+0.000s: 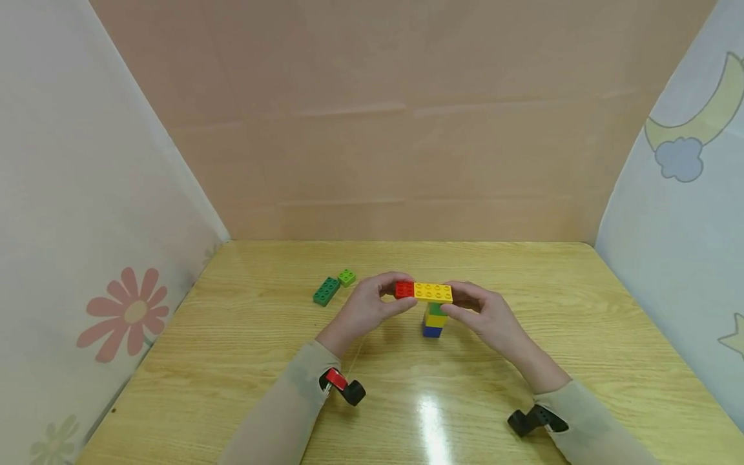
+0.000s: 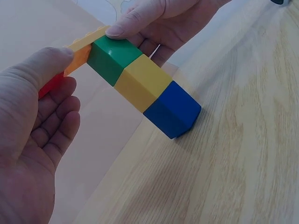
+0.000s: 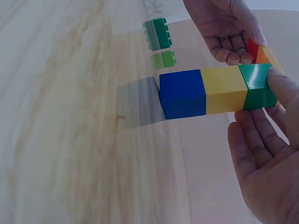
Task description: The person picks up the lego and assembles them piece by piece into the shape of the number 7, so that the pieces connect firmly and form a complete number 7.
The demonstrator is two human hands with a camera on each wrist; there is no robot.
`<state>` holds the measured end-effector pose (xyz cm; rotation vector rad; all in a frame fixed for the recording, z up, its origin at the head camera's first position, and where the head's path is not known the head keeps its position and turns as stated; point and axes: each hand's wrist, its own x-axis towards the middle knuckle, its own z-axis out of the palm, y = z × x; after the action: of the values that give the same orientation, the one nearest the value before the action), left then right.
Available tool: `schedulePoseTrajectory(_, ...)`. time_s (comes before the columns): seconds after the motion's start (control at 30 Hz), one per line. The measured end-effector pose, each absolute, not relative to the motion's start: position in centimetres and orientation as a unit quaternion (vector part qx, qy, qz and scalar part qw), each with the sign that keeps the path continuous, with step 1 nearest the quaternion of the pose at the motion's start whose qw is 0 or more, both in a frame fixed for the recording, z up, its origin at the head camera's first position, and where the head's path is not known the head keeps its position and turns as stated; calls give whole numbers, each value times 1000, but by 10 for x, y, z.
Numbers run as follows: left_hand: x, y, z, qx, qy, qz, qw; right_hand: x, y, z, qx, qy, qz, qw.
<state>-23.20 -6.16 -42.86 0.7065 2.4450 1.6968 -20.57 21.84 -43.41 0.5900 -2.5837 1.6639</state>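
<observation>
Toy building bricks form a tower: a blue brick [image 2: 173,109] at the bottom, a yellow brick [image 2: 144,84] over it, then a green brick [image 2: 113,56]. Across the top lies a long yellow brick [image 1: 433,292] that overhangs to the left. A red brick [image 1: 404,289] sits at that overhanging end. My left hand [image 1: 372,300] pinches the red end between thumb and fingers. With its thumb at the green brick's upper edge, my right hand [image 1: 485,315] grips the tower's top from the right. The blue base is right at the tabletop.
On the wooden table [image 1: 232,361], a long dark green brick [image 1: 327,291] and a small light green brick [image 1: 346,278] lie behind and left of my left hand. A brown panel [image 1: 407,161] closes off the back, with patterned white walls at both sides.
</observation>
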Motion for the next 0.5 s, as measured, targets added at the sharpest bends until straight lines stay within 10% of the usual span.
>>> schedulePoseTrajectory(0.5, -230, -71, -424, 219, 806, 548, 46, -206, 218, -436, 191, -819, 541, 0)
